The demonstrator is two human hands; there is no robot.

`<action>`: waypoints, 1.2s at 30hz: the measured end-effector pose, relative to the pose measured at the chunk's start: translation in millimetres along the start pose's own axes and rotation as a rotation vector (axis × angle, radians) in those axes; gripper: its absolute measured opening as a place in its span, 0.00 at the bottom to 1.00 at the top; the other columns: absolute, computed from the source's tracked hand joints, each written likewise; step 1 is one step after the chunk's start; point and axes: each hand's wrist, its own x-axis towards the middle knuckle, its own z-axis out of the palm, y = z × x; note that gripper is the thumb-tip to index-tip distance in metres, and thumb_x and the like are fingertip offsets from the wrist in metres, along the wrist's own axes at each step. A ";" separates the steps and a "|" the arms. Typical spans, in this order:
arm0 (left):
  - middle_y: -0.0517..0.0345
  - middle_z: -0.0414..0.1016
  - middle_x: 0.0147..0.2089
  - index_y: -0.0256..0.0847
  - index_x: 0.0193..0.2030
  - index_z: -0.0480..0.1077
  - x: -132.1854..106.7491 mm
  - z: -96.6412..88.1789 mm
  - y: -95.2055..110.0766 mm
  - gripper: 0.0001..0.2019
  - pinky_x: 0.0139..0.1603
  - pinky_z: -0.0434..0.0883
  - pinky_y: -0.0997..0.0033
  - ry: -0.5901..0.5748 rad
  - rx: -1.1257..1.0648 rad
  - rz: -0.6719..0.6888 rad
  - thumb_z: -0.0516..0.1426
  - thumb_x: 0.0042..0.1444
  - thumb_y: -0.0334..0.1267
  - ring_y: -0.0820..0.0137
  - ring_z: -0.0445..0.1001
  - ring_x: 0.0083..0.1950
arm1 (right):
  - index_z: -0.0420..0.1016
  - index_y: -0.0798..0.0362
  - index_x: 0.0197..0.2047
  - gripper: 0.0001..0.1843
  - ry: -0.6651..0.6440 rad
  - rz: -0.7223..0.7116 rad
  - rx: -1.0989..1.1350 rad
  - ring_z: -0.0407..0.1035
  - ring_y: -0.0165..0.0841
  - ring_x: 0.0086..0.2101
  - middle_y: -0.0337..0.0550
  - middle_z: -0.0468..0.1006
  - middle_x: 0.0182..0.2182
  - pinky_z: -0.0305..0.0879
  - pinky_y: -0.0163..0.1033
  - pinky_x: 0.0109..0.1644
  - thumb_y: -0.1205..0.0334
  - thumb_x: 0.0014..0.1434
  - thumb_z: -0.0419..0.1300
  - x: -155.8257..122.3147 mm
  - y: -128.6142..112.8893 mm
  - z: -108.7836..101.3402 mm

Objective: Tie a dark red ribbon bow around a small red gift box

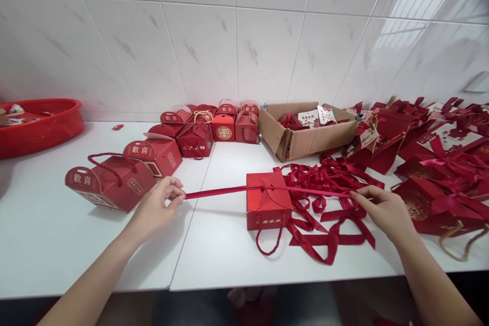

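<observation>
A small red gift box [267, 202] with a cord handle stands on the white table [214, 254] in front of me. A long red ribbon [221, 191] is stretched taut across the box's top. My left hand [157, 207] pinches the ribbon's left end, to the left of the box. My right hand [384, 209] pinches the ribbon to the right of the box, over a heap of loose red ribbons [324, 214]. Both hands are closed on the ribbon.
Several red gift boxes [156, 155] stand in a row from the left toward the tiled wall. An open cardboard box [305, 137] sits behind. A pile of red boxes with bows [439, 163] fills the right. A red basin [38, 125] is at far left.
</observation>
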 end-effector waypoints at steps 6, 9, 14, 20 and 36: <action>0.59 0.76 0.34 0.45 0.38 0.57 -0.4 -5.0 3.1 0.13 0.37 0.66 0.68 0.006 0.030 -0.069 0.55 0.50 0.47 0.65 0.74 0.35 | 0.74 0.51 0.24 0.16 0.035 -0.022 -0.071 0.67 0.37 0.21 0.44 0.76 0.22 0.64 0.42 0.28 0.46 0.47 0.59 -3.1 2.7 3.1; 0.58 0.76 0.34 0.45 0.40 0.59 -2.4 -6.4 0.8 0.15 0.40 0.69 0.65 -0.146 0.033 -0.079 0.55 0.50 0.49 0.63 0.75 0.38 | 0.76 0.52 0.33 0.18 -0.001 -0.038 -0.050 0.70 0.39 0.26 0.46 0.79 0.30 0.67 0.45 0.33 0.46 0.48 0.58 -0.4 2.5 0.1; 0.50 0.67 0.58 0.46 0.51 0.63 -2.7 -0.4 48.8 0.21 0.53 0.67 0.57 -0.129 0.075 0.059 0.53 0.54 0.52 0.56 0.66 0.59 | 0.71 0.51 0.50 0.24 0.086 -0.232 0.081 0.72 0.43 0.41 0.49 0.75 0.43 0.70 0.48 0.44 0.50 0.52 0.60 11.3 -52.4 -8.0; 0.53 0.66 0.58 0.47 0.46 0.68 7.7 37.7 123.8 0.14 0.61 0.63 0.57 -0.288 -0.125 0.416 0.57 0.54 0.46 0.62 0.63 0.61 | 0.74 0.50 0.47 0.14 -0.316 -0.764 0.236 0.70 0.39 0.47 0.47 0.74 0.46 0.67 0.45 0.52 0.55 0.59 0.59 12.6 -142.8 28.5; 0.50 0.65 0.54 0.42 0.42 0.68 0.9 77.2 116.3 0.10 0.60 0.63 0.63 -0.262 -0.355 0.408 0.59 0.54 0.39 0.65 0.65 0.57 | 0.61 0.47 0.63 0.39 -0.672 -0.778 0.227 0.56 0.47 0.60 0.51 0.59 0.61 0.56 0.55 0.62 0.47 0.50 0.65 3.7 -117.0 68.2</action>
